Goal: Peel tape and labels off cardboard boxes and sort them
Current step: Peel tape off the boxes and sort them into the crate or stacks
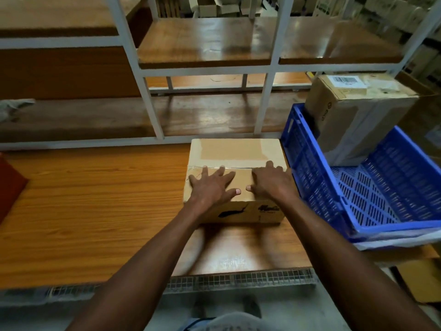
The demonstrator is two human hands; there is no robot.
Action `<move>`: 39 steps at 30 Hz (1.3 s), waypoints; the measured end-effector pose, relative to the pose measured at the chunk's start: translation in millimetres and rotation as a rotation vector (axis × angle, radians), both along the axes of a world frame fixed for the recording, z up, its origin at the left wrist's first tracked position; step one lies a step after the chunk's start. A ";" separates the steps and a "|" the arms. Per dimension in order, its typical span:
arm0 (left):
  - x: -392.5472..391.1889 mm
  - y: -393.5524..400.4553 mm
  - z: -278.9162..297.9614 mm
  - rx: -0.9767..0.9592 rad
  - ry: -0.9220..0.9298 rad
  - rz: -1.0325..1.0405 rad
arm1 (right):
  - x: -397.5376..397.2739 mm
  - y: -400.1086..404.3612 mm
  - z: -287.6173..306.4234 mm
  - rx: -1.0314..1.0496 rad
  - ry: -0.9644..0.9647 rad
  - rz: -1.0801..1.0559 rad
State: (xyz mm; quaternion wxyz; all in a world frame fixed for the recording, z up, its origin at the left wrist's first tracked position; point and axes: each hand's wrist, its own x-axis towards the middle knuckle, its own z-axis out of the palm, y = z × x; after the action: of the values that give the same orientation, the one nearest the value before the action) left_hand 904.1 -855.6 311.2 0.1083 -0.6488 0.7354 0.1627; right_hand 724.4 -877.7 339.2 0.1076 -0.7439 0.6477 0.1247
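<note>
Both hands lie flat and released on top of one small cardboard box (236, 163): the left hand (212, 185) spreads its fingers over the near left part of the lid, and the right hand (270, 181) rests palm-down on the near right part, fingers straight, thumbs nearly meeting. Neither hand grasps anything. That box sits on the wooden table (95, 206), touching or just beside the left wall of a blue plastic crate (310, 182). Its lid is pale brown, with a strip of clear tape (238, 167) running across the seam under the fingertips, and a lighter rectangular patch on the far half. Black printed marks show on its near side face. A second, larger cardboard box (353, 115) stands inside the crate at its far end, bearing one white barcode label (347, 81) on top. So two boxes, one crate, two hands. A white metal shelf frame (148, 101) rises behind the table.
</note>
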 end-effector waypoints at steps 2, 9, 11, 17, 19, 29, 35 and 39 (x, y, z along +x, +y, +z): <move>-0.1 9.5 -6.1 -0.048 0.064 0.026 | -6.5 9.5 -11.2 -0.032 -0.072 -0.021; -10.7 53.3 -20.1 -0.209 0.146 0.037 | -3.0 -2.0 -3.4 -0.036 -0.163 -0.064; -8.5 53.0 -23.9 -0.231 0.142 0.039 | -3.4 5.6 -11.2 -0.048 -0.173 -0.062; -2.5 59.4 -31.5 -0.292 0.130 0.040 | -34.0 36.0 -41.1 0.039 -0.326 -0.048; 1.9 63.7 -36.1 -0.316 0.110 0.045 | -41.9 46.4 -48.0 0.047 -0.377 -0.073; -9.5 70.5 -51.2 -0.427 0.085 0.189 | -66.9 89.6 -92.2 -0.300 -0.817 -0.290; -10.7 71.5 -51.3 -0.454 0.064 0.188 | -61.3 83.1 -90.6 -0.339 -0.974 -0.401; -4.5 70.2 -49.3 -0.469 0.168 0.222 | -54.2 82.1 -72.1 -0.430 -1.004 -0.411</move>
State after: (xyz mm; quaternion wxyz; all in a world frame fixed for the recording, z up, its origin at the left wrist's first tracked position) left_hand 899.7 -785.3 261.9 -0.1249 -0.7170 0.6839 0.0519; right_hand 670.1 -795.6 267.0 0.2700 -0.5762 0.6591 -0.4009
